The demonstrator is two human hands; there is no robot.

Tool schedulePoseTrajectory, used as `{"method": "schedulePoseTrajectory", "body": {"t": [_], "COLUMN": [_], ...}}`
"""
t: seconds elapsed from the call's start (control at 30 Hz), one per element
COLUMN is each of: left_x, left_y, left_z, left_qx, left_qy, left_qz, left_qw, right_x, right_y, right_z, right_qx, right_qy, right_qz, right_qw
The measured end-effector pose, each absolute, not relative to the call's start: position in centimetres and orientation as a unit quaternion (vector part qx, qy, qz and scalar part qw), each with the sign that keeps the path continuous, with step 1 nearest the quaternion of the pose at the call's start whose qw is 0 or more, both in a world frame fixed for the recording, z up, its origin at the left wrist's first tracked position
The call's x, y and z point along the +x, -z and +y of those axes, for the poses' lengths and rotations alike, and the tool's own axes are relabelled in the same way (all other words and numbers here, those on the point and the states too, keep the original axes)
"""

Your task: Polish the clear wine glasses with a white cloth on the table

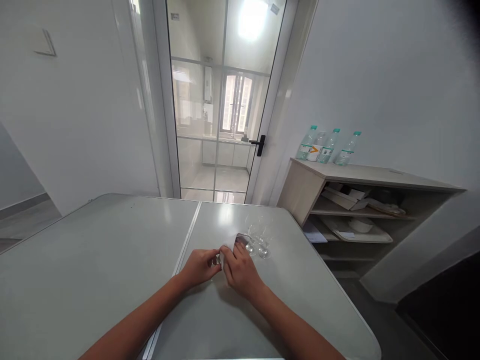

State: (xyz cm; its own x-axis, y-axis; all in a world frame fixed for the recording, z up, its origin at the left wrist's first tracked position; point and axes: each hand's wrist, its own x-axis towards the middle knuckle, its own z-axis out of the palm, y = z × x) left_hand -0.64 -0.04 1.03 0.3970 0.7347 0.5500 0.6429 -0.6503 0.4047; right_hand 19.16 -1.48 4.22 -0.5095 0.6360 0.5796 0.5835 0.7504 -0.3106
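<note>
My left hand (200, 267) is closed in a pinch, its fingertips meeting those of my right hand above the table (112, 260). A small, shiny, clear piece shows at the left fingertips; its kind is hidden. My right hand (242, 270) curls over something whitish (222, 260), perhaps tissue or cloth, mostly covered by the fingers. Just beyond the right fingers is a dark, glossy, rounded thing (242, 238); whether the hand holds it I cannot tell. Several clear stemmed glasses (264, 250) stand close together to the right of that hand.
A pale metal strip (189, 230) runs across the tabletop. Behind the table is a glass door (221, 170) with a black handle (260, 145). At right, a shelf unit (305, 187) carries several plastic bottles (327, 147) on top and boxes and a tray (369, 237) inside.
</note>
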Motion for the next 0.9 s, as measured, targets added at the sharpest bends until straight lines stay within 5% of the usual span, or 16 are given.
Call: {"method": "schedulePoseTrajectory", "body": {"t": [0.2, 0.33, 0.43, 0.67, 0.8, 0.9], "left_x": [-1.5, -1.5, -1.8, -1.3, 0.1, 0.2], "left_y": [-0.5, -0.8, -1.2, -2.5, -2.5, -2.4], "left_z": [0.0, 0.1, 0.3, 0.2, -0.2, -0.4], "left_qx": [0.906, 0.89, 0.85, 0.746, 0.678, 0.698], "left_qy": [-0.32, -0.364, -0.412, -0.45, -0.467, -0.445], "left_qz": [0.265, 0.275, 0.327, 0.46, 0.431, 0.422], "left_qw": [-0.082, -0.032, 0.002, 0.17, 0.369, 0.371], "right_x": [19.9, 20.4, 20.1, 19.3, 19.7, 20.5], "right_y": [-3.4, -3.4, -3.9, -3.4, -2.0, -2.2], "right_z": [0.2, 1.0, 0.8, -0.5, -0.7, -0.4], "right_qx": [-0.429, -0.377, -0.331, -0.388, -0.371, -0.305], "right_qy": [-0.385, -0.65, -0.727, -0.43, -0.231, -0.123], "right_qz": [-0.719, -0.543, -0.45, -0.596, -0.732, -0.832], "right_qw": [0.387, 0.374, 0.399, 0.556, 0.523, 0.446]}}
